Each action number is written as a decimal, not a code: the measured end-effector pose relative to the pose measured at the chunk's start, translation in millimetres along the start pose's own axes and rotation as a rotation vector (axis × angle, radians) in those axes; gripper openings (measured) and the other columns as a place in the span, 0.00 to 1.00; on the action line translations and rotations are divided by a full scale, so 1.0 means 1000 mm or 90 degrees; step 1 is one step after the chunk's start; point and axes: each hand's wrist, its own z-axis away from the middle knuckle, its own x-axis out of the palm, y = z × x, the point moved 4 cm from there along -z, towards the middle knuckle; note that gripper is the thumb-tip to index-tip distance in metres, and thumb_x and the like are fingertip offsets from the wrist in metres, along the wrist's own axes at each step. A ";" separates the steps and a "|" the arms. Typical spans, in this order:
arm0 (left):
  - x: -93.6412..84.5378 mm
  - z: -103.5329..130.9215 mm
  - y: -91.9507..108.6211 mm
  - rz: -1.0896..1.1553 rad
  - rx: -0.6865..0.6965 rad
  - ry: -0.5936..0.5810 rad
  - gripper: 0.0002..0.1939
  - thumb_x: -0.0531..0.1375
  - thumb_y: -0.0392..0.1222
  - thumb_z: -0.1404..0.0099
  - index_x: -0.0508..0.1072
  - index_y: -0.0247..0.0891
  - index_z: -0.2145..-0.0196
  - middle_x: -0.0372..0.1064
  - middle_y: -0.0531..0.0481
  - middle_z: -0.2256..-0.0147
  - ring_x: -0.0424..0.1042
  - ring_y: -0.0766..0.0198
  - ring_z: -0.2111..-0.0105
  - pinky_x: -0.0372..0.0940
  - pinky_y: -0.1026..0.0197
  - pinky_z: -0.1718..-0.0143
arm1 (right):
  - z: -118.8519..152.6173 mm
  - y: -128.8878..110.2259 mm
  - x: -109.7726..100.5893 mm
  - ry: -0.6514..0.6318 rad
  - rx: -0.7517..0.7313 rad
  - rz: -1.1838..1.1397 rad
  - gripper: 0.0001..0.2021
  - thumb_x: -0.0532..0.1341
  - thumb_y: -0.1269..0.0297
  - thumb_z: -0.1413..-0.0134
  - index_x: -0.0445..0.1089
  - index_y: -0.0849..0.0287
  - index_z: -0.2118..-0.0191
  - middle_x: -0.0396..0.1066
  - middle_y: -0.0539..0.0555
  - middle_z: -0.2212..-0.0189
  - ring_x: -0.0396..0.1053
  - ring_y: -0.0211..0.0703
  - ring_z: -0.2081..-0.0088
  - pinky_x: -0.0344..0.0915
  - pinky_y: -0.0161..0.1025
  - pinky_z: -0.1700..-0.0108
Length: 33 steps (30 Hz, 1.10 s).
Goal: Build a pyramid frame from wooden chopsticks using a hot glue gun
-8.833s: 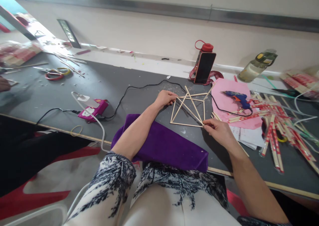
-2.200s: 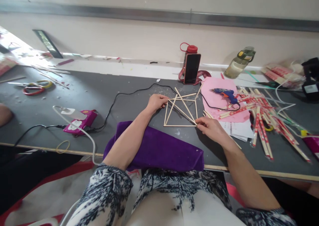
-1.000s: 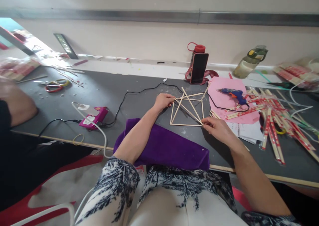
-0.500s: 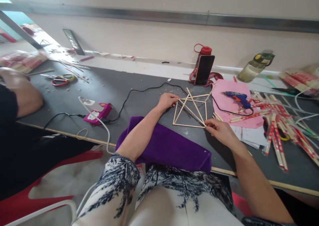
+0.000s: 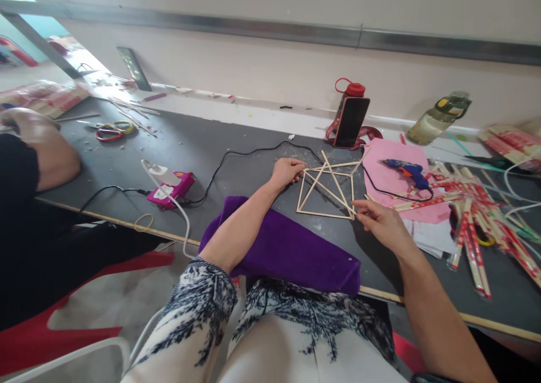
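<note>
A frame of thin wooden sticks lies on the dark grey table, with crossed sticks rising to a point above its square outline. My left hand pinches the frame's upper left corner between thumb and fingers. At the lower right corner is my right hand, its thumb and forefinger bent and slightly apart beside the stick ends; whether they touch the frame is too small to tell. Right of the frame, a blue glue gun rests on pink paper.
Wrapped chopsticks are heaped at the right. A phone leans on a red-capped bottle. Purple cloth lies at the front edge, a pink power strip and scissors to the left. Another person's arm rests far left.
My right thumb and forefinger have parted a little at the frame's lower right corner. My left hand keeps its hold. The whole view has shifted slightly.
</note>
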 end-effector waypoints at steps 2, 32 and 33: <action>0.000 0.001 0.000 0.014 0.007 0.004 0.13 0.59 0.41 0.42 0.76 0.31 0.62 0.71 0.49 0.74 0.64 0.75 0.83 0.56 0.72 0.84 | 0.000 0.001 0.000 0.003 0.005 -0.003 0.17 0.57 0.64 0.48 0.69 0.56 0.51 0.69 0.49 0.70 0.65 0.33 0.78 0.65 0.33 0.74; -0.011 0.038 0.026 0.005 -0.024 -0.159 0.11 0.62 0.43 0.45 0.77 0.31 0.69 0.73 0.47 0.74 0.65 0.74 0.83 0.54 0.71 0.86 | 0.023 -0.010 -0.010 0.044 0.089 -0.051 0.14 0.58 0.58 0.49 0.72 0.60 0.60 0.69 0.49 0.78 0.64 0.34 0.80 0.59 0.32 0.76; -0.009 0.042 0.029 0.001 -0.020 -0.180 0.11 0.62 0.43 0.45 0.77 0.32 0.68 0.74 0.47 0.73 0.66 0.74 0.83 0.54 0.71 0.85 | 0.026 -0.009 -0.010 0.041 0.096 -0.059 0.15 0.58 0.57 0.49 0.72 0.60 0.59 0.68 0.49 0.79 0.64 0.35 0.80 0.59 0.32 0.77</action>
